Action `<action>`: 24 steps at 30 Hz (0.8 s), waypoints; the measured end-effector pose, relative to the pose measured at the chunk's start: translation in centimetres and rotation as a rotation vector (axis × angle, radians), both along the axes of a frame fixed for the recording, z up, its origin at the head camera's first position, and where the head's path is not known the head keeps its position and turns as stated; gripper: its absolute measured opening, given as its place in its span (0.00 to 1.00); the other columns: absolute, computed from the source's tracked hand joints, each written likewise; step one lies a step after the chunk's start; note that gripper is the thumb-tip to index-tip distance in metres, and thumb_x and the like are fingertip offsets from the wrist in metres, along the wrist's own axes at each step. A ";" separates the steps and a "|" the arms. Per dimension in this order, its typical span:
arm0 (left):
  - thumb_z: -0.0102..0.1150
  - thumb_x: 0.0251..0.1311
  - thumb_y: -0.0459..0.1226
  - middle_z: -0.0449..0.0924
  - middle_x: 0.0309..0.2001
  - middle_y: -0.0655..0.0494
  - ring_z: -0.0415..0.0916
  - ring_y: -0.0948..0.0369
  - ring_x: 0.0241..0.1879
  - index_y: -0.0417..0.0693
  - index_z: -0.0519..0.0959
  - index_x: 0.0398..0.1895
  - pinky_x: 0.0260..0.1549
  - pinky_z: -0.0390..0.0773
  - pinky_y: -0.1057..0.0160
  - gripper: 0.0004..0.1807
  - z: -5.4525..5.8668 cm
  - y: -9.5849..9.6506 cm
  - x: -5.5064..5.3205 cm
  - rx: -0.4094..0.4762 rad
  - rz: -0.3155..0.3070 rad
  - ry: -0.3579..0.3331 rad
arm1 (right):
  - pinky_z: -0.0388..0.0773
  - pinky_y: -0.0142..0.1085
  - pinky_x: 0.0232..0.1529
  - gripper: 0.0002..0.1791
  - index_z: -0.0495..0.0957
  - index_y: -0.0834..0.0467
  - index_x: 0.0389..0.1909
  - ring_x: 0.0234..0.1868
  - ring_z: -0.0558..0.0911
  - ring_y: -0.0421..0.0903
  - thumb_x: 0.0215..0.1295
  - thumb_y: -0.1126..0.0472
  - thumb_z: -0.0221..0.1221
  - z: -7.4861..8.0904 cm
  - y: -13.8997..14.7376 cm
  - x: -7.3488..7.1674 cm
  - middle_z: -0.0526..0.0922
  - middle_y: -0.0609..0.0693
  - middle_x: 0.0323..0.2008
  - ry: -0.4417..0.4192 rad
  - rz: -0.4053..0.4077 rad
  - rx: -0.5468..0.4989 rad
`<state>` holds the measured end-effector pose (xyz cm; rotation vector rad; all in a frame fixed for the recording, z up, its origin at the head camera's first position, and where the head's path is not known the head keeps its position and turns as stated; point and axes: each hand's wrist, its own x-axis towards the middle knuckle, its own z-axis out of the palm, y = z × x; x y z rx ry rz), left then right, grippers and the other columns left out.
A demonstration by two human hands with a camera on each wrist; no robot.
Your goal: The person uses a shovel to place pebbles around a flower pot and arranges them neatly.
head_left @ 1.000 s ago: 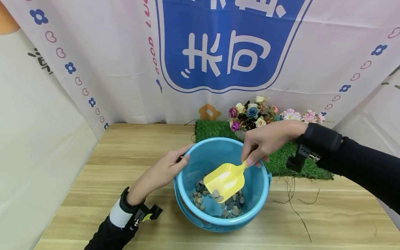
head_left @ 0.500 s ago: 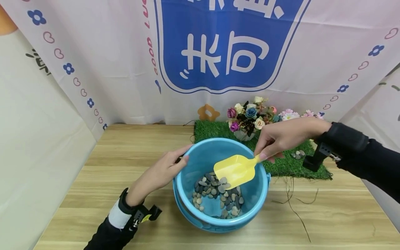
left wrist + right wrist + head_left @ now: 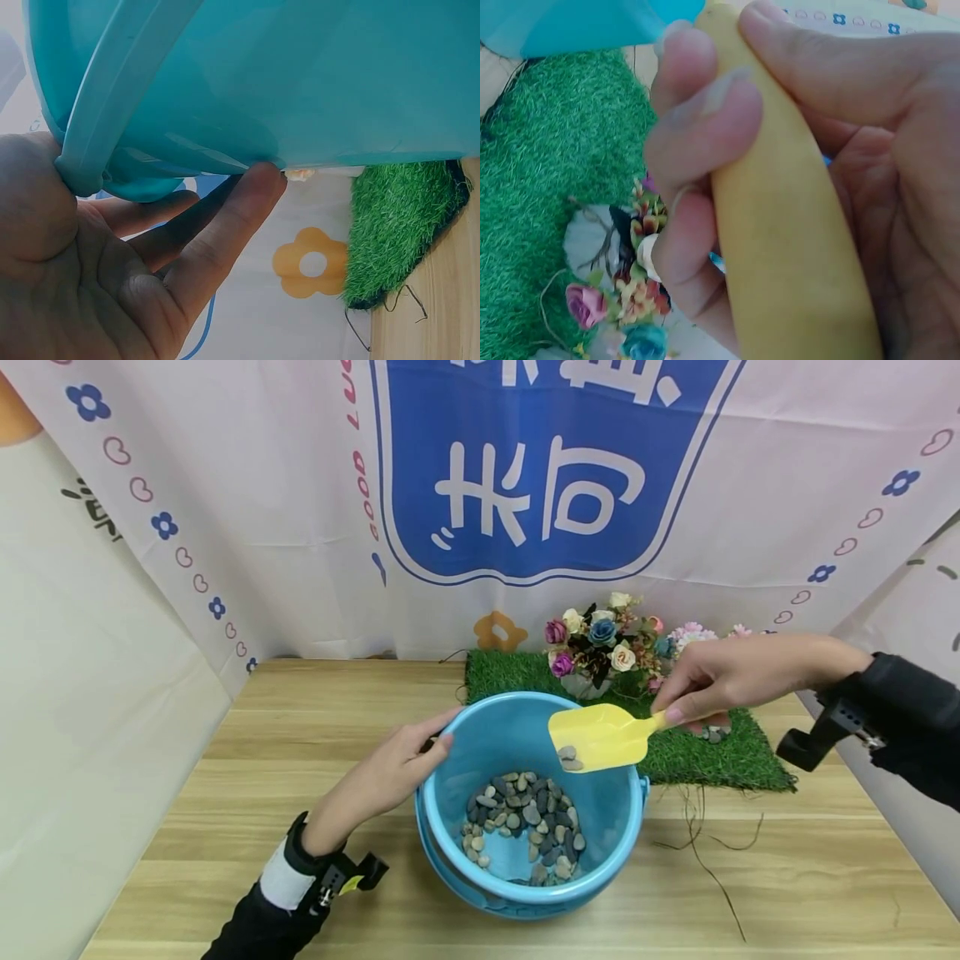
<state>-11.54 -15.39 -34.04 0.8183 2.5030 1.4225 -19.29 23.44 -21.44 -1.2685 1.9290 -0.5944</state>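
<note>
Head view: the left hand (image 3: 390,768) grips the round light-blue plastic bucket (image 3: 510,735) at ten o'clock on its rim; toward two o'clock, the right hand (image 3: 720,681) pinches the yellow plastic scoop (image 3: 607,731), carrying smooth grey stones (image 3: 571,763) above loose multicoloured pebbles (image 3: 532,814).

Left wrist view: fingers (image 3: 225,240) touch the bucket's wall.

Right wrist view: green artificial grass (image 3: 547,180) at nine o'clock.

A white printed curtain (image 3: 300,485) (blue emblem (image 3: 542,422) and all) hangs behind a pale wooden table (image 3: 315,718).
</note>
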 end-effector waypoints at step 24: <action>0.35 0.72 0.45 0.80 0.32 0.52 0.80 0.64 0.27 0.52 0.55 0.70 0.29 0.81 0.64 0.25 0.1 0.0 0.0 -0.010 0.008 0.002 | 0.73 0.34 0.14 0.18 0.75 0.50 0.28 0.15 0.70 0.41 0.69 0.72 0.43 -3.5 11.2 -0.1 0.73 0.45 0.20 0.077 -0.215 -0.089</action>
